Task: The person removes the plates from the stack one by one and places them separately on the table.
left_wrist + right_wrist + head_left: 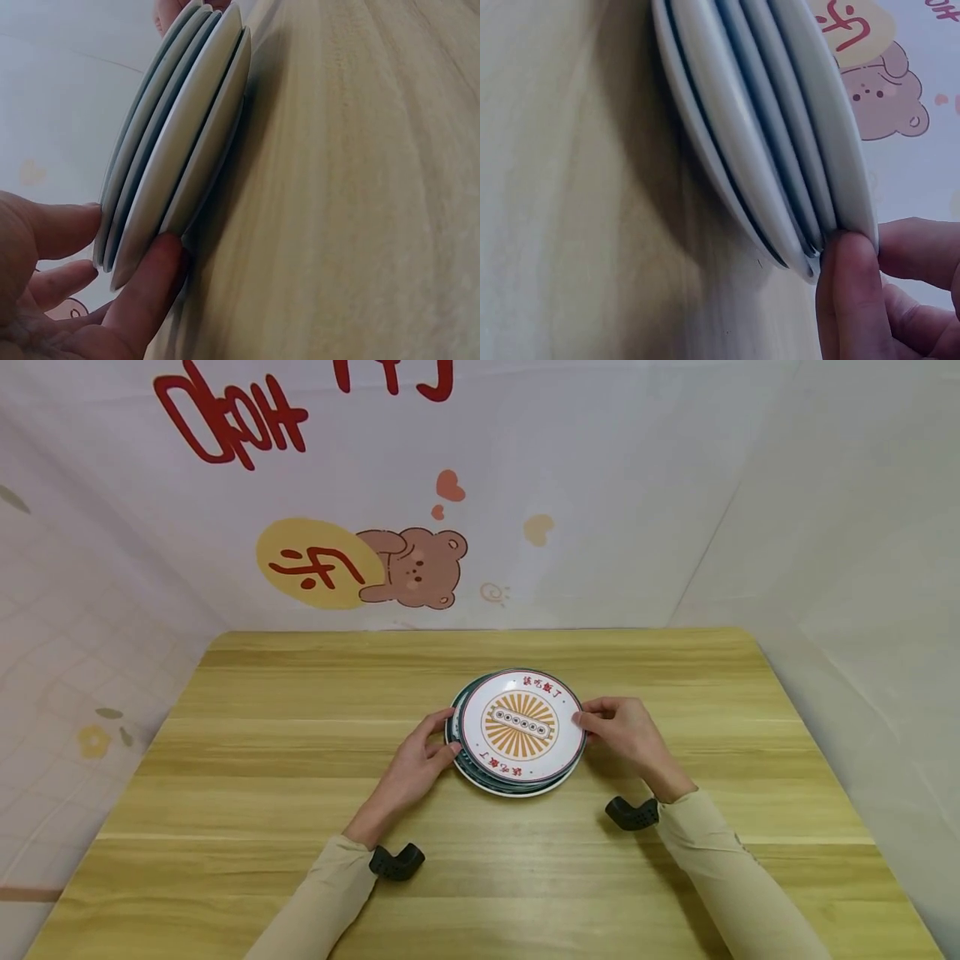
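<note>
A stack of round plates [457, 768] sits at the middle of the table, with green bands on some rims. On top is a white plate [573, 693] with a yellow sunburst and red characters, shifted a little to the right over those below. My left hand [416, 764] grips the stack's left edge. In the left wrist view, its thumb [67, 231] touches the upper rims while a finger [150, 289] reaches under the lowest plate. At the right edge my right hand [626, 731] pinches the top plate's rim, thumb above and fingers [855, 277] beneath.
The wooden table [300, 693] surrounds the stack. A white cloth wall [600, 485] with a printed bear [423, 568] rises behind the table's back edge, and pale cloth hangs at both sides. Black curved wrist mounts [397, 862] stick out from both wrists.
</note>
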`<state>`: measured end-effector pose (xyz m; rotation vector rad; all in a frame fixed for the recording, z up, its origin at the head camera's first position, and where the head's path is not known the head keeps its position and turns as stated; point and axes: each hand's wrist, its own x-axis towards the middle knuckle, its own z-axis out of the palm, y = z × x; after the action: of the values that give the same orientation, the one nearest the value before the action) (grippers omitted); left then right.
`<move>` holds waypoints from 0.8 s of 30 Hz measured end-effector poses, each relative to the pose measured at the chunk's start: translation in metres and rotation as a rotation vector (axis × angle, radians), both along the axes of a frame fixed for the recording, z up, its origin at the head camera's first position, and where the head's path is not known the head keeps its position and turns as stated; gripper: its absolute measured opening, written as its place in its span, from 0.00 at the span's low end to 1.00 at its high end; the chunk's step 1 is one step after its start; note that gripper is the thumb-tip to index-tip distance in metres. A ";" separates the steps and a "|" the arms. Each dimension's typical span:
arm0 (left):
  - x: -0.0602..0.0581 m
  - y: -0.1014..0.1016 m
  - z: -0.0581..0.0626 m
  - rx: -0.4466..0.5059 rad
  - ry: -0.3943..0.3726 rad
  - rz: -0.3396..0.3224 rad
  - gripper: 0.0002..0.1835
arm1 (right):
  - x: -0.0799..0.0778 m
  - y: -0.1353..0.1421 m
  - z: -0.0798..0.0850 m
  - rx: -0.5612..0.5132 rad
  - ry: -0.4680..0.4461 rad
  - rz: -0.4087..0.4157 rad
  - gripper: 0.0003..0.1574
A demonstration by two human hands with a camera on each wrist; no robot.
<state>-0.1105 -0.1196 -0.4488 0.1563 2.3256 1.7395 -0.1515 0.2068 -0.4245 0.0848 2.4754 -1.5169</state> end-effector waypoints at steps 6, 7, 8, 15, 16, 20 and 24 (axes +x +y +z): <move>0.004 -0.003 -0.001 -0.004 -0.039 0.031 0.31 | 0.002 0.000 0.001 -0.111 -0.021 -0.024 0.24; 0.004 -0.003 -0.001 -0.002 -0.047 0.038 0.31 | 0.002 0.000 0.001 -0.137 -0.027 -0.032 0.24; 0.004 -0.004 -0.001 0.009 -0.046 0.040 0.31 | 0.002 0.001 0.001 -0.157 -0.033 -0.041 0.24; 0.002 -0.004 -0.003 0.091 -0.060 0.029 0.32 | 0.000 0.004 0.002 -0.220 -0.070 -0.073 0.24; 0.001 -0.004 -0.003 0.107 -0.058 0.025 0.32 | 0.000 0.006 0.002 -0.219 -0.073 -0.078 0.24; -0.001 -0.002 -0.004 0.152 -0.061 0.024 0.32 | 0.001 0.009 0.002 -0.252 -0.090 -0.076 0.26; -0.001 -0.001 -0.005 0.171 -0.084 0.024 0.32 | 0.003 0.012 0.000 -0.283 -0.108 -0.072 0.27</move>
<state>-0.1120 -0.1204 -0.4538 0.0824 2.1285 1.9168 -0.1488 0.2188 -0.4246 0.2022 2.1735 -1.8238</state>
